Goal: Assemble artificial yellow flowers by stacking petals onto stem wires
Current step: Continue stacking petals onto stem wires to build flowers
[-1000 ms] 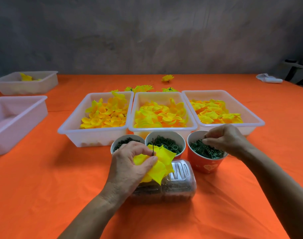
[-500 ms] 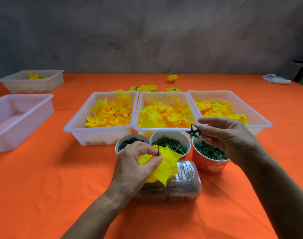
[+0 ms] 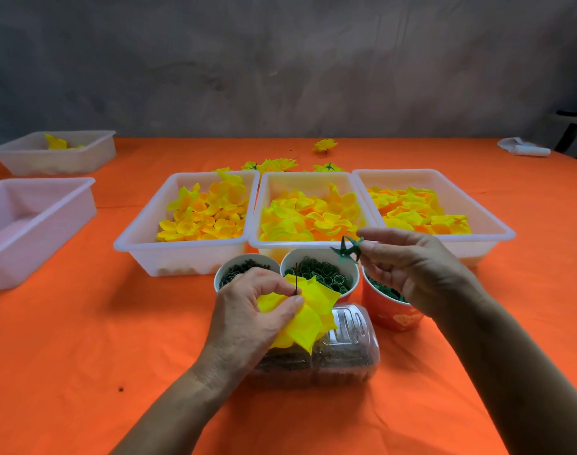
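My left hand [image 3: 251,313] grips a stack of yellow petals [image 3: 308,318] threaded on a dark stem wire [image 3: 295,279] whose tip sticks up above the petals. To the right and slightly higher, my right hand [image 3: 412,270] pinches a small green star-shaped calyx [image 3: 346,249], apart from the wire. Three white bins hold loose yellow petals: left bin [image 3: 182,257], middle bin [image 3: 313,246], right bin [image 3: 497,231].
Two white cups [image 3: 244,262] [image 3: 316,257] and an orange cup [image 3: 392,316] with green parts stand before the bins. A clear plastic box [image 3: 346,353] lies under my left hand. Finished flowers [image 3: 274,165] lie behind the bins. Two more bins [image 3: 34,221] [image 3: 53,159] sit left.
My right hand came out of the orange cup with a green calyx and carried it up and leftward toward the wire. My left hand kept holding the petals.
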Demonstrator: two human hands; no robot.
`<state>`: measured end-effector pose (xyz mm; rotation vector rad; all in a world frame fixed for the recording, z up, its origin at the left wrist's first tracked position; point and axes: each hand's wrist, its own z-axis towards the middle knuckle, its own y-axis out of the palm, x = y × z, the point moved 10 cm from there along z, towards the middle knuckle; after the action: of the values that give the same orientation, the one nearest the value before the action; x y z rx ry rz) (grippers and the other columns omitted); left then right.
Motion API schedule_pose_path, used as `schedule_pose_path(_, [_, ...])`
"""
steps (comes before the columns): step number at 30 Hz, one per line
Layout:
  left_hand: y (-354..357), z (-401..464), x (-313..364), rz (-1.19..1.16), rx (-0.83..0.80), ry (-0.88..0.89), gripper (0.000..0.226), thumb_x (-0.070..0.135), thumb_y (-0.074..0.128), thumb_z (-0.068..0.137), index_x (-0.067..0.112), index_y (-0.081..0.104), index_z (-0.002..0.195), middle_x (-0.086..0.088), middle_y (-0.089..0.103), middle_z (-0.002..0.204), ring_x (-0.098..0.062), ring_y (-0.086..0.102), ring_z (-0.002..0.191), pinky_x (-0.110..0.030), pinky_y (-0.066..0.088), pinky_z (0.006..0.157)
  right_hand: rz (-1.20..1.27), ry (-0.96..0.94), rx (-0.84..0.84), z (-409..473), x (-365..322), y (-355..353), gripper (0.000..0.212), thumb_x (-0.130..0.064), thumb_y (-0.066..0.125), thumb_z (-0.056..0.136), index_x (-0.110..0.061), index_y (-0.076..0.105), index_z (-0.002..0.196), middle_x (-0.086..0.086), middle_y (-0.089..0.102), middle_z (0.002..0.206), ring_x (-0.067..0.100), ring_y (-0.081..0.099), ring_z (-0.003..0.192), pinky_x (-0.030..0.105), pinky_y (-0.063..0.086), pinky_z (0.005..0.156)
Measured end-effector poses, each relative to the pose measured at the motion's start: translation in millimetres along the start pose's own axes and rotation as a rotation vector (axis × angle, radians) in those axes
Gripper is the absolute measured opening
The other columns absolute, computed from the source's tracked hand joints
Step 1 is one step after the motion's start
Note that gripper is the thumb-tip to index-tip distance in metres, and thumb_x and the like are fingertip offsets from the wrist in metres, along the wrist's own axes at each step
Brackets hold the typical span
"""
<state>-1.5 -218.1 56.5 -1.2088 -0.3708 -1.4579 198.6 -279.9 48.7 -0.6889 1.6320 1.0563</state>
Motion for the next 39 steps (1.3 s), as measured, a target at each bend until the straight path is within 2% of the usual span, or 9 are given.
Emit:
schedule_pose_path(5, [1.7,-1.2,-2.6,-0.009,-0.032,-0.009,0.011,0.01,0.078,0.072,0.02,0.074,0.074,0.012,0.068,0.084,0.004,0.06,0.086,-0.003,0.038,0.073,-0.088,-0.087,0.229,10.6,-12.1,-49.2,0.017,0.004,0.065,0.078,-0.006,0.067,0.091,0.003,0.071,0.065,0.007,0.066,0.056,0.015,0.051,0.051])
schedule_pose_path(9, [1.7,-0.5,-4.1,-0.012,-0.02,-0.015,0.011,0.01,0.078,0.072,0.02,0.073,0.074,0.013,0.067,0.084,0.005,0.06,0.086,-0.003,0.039,0.073,-0.777,-0.184,0.528,10.1,-21.9,-95.2,0.025,0.005,0.059,0.079,-0.007,0.066,0.1,0.012,0.066,0.078,0.028,0.067,0.067,0.043,0.058,0.071])
schedule_pose_path(13, [1.3,-1.5,-2.0,-0.009,-0.021,-0.006,0.013,0.011,0.079,0.072,0.022,0.073,0.073,0.014,0.067,0.084,0.006,0.059,0.086,-0.002,0.038,0.072,-1.023,-0.153,0.452,18.4,-8.8,-92.3,0.021,0.003,0.052,0.083,-0.006,0.061,0.1,0.015,0.069,0.07,0.026,0.068,0.058,0.038,0.057,0.064])
schedule_pose_path(17, [0.8,-1.2,-1.4,0.003,-0.022,-0.005,0.012,0.01,0.079,0.072,0.021,0.073,0.074,0.013,0.067,0.084,0.006,0.059,0.086,-0.003,0.039,0.074,-1.251,-0.26,0.444,18.0,-20.4,-84.1,0.024,-0.002,0.065,0.08,-0.006,0.068,0.103,0.011,0.067,0.081,0.026,0.062,0.079,0.033,0.048,0.079])
schedule_pose_path(21, [1.3,-1.2,-2.8,-0.016,-0.029,-0.017,0.012,0.01,0.078,0.072,0.021,0.073,0.075,0.012,0.068,0.084,0.005,0.06,0.085,-0.004,0.04,0.075,-0.634,-0.277,0.254,0.6,-25.2,-51.9,0.027,-0.003,0.075,0.073,-0.01,0.068,0.098,0.004,0.07,0.07,0.01,0.064,0.059,0.019,0.048,0.054])
schedule_pose_path(24, [1.7,0.1,-6.1,-0.04,-0.036,-0.041,0.013,0.01,0.078,0.072,0.023,0.074,0.075,0.011,0.068,0.085,0.004,0.062,0.085,-0.007,0.043,0.077,-0.253,-0.111,0.026,-9.2,-6.5,-2.7,0.024,-0.019,0.077,0.057,-0.015,0.071,0.08,0.002,0.071,0.066,0.009,0.066,0.056,0.014,0.045,0.046])
schedule_pose_path(30, [-2.9,1.0,-3.0,-0.043,-0.059,-0.053,0.018,0.011,0.079,0.073,0.027,0.073,0.08,0.011,0.068,0.092,0.005,0.061,0.092,-0.016,0.046,0.081,-0.006,0.035,-0.211,-20.5,6.5,61.7,0.016,-0.008,0.069,0.059,-0.011,0.074,0.073,0.008,0.072,0.071,0.011,0.067,0.056,0.016,0.049,0.047])
schedule_pose_path(33, [-21.3,7.5,8.2,-0.118,0.047,-0.02,0.008,0.021,0.071,0.075,0.024,0.073,0.082,0.006,0.069,0.098,0.0,0.061,0.098,-0.014,0.043,0.088,-0.02,0.056,-0.241,-18.9,6.4,70.8,0.017,-0.009,0.069,0.06,-0.012,0.074,0.075,0.008,0.072,0.072,0.01,0.066,0.056,0.016,0.048,0.046])
schedule_pose_path(39, [-31.6,22.9,21.4,-0.368,0.075,-0.117,0.031,0.045,0.075,0.07,0.013,0.074,0.067,0.001,0.069,0.098,-0.01,0.065,0.096,-0.025,0.05,0.08,-0.082,0.076,-0.293,-16.2,0.1,90.3,0.022,-0.011,0.072,0.055,-0.012,0.074,0.077,0.006,0.07,0.067,0.009,0.063,0.053,0.015,0.046,0.044])
